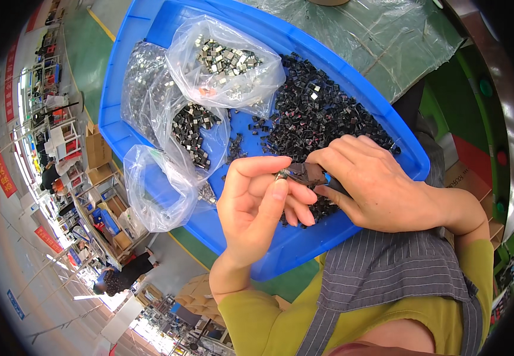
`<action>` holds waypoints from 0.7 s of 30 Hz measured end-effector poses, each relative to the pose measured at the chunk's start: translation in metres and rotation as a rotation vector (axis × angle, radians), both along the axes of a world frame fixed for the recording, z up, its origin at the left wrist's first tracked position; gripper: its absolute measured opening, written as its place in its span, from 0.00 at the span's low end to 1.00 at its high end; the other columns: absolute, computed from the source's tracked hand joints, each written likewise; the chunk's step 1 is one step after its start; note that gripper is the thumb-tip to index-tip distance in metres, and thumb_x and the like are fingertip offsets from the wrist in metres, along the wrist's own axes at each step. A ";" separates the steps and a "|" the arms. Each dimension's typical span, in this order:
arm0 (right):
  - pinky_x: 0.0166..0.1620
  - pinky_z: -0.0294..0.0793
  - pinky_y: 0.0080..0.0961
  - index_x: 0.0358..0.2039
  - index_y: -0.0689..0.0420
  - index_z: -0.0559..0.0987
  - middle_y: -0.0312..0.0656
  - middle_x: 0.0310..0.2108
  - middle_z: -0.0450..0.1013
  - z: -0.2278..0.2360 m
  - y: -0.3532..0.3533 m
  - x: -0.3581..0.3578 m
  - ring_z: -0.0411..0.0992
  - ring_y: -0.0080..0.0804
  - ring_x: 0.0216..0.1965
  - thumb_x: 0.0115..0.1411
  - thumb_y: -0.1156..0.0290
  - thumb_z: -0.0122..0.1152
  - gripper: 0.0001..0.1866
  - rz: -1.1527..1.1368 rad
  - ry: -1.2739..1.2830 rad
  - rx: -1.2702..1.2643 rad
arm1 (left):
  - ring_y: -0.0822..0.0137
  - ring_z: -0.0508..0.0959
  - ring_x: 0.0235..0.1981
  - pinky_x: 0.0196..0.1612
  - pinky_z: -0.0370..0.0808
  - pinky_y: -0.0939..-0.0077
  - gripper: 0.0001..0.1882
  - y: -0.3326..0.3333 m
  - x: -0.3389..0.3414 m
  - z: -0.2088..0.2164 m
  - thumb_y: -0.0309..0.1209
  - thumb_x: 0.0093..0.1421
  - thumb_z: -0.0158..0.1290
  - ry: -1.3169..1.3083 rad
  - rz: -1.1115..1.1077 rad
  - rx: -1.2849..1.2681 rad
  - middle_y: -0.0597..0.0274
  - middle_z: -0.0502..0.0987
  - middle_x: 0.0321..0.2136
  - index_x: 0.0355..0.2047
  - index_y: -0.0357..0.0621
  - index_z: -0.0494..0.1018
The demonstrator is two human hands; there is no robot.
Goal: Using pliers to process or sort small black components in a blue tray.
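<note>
Above a blue tray, my left hand pinches a small dark metallic part between thumb and forefinger, its other fingers curled loosely. My right hand grips a dark hand tool with a bit of blue on it; its narrow end reaches the part. The tool's exact kind is partly hidden by my fingers. Beneath and beyond my hands lies a heap of small black parts. Left of the heap, a clear plastic bag holds silvery block-shaped pieces.
More silver-and-black pieces lie in a second clear bag, and a crumpled clear bag hangs over the tray's left rim. Plastic sheeting covers a surface beyond the tray. Far left, a person stands near workbenches and cardboard boxes.
</note>
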State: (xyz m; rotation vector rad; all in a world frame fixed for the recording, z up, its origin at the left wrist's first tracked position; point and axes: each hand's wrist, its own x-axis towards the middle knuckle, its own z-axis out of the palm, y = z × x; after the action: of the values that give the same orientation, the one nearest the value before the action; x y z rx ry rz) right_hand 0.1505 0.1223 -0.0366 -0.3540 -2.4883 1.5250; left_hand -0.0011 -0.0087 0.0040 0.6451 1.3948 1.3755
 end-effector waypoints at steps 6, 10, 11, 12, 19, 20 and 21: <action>0.36 0.61 0.34 0.42 0.58 0.72 0.42 0.30 0.65 -0.001 -0.004 0.000 0.66 0.41 0.33 0.40 0.77 0.68 0.26 -0.151 0.015 0.300 | 0.69 0.79 0.24 0.25 0.74 0.83 0.12 -0.001 0.001 0.001 0.23 0.67 0.41 0.040 0.009 0.010 0.48 0.79 0.31 0.50 0.35 0.60; 0.36 0.61 0.35 0.42 0.59 0.72 0.42 0.30 0.65 -0.002 -0.005 0.000 0.65 0.41 0.33 0.38 0.78 0.69 0.27 -0.172 0.020 0.337 | 0.71 0.78 0.23 0.25 0.73 0.83 0.13 -0.001 0.001 0.000 0.22 0.67 0.42 0.019 0.010 0.015 0.49 0.78 0.30 0.51 0.35 0.60; 0.36 0.61 0.35 0.42 0.59 0.72 0.42 0.30 0.65 -0.001 -0.005 0.000 0.65 0.41 0.33 0.38 0.78 0.69 0.27 -0.173 0.021 0.337 | 0.71 0.78 0.23 0.25 0.73 0.83 0.13 -0.001 0.001 0.000 0.22 0.67 0.42 0.019 0.009 0.015 0.49 0.78 0.30 0.51 0.35 0.60; 0.36 0.61 0.35 0.42 0.59 0.72 0.42 0.30 0.65 -0.001 -0.005 0.000 0.66 0.41 0.33 0.38 0.78 0.69 0.27 -0.165 0.006 0.345 | 0.71 0.78 0.23 0.25 0.73 0.83 0.13 -0.002 0.001 0.000 0.22 0.66 0.42 0.037 0.007 0.016 0.49 0.78 0.30 0.51 0.35 0.60; 0.35 0.64 0.34 0.42 0.59 0.72 0.41 0.30 0.66 -0.001 -0.006 0.002 0.68 0.41 0.33 0.39 0.79 0.67 0.26 -0.132 -0.007 0.284 | 0.71 0.78 0.22 0.24 0.73 0.84 0.13 -0.002 0.002 0.001 0.22 0.66 0.42 0.069 0.003 0.017 0.50 0.78 0.29 0.51 0.35 0.61; 0.35 0.64 0.34 0.42 0.59 0.72 0.41 0.30 0.66 -0.002 -0.006 0.001 0.68 0.41 0.33 0.39 0.79 0.67 0.26 -0.132 -0.006 0.284 | 0.71 0.78 0.22 0.24 0.73 0.84 0.13 -0.002 0.002 0.001 0.22 0.66 0.42 0.070 0.004 0.018 0.50 0.78 0.29 0.51 0.35 0.61; 0.35 0.66 0.35 0.40 0.59 0.71 0.42 0.28 0.67 -0.003 -0.006 0.001 0.69 0.42 0.32 0.43 0.78 0.63 0.20 -0.111 0.010 0.205 | 0.71 0.78 0.22 0.24 0.73 0.84 0.13 -0.002 0.001 0.002 0.22 0.66 0.43 0.074 0.004 0.014 0.50 0.78 0.29 0.51 0.35 0.62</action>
State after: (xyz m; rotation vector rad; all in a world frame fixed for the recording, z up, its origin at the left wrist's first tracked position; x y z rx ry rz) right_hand 0.1513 0.1160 -0.0401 -0.4401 -2.5410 1.2144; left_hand 0.0000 -0.0104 0.0056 0.7086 1.4468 1.3780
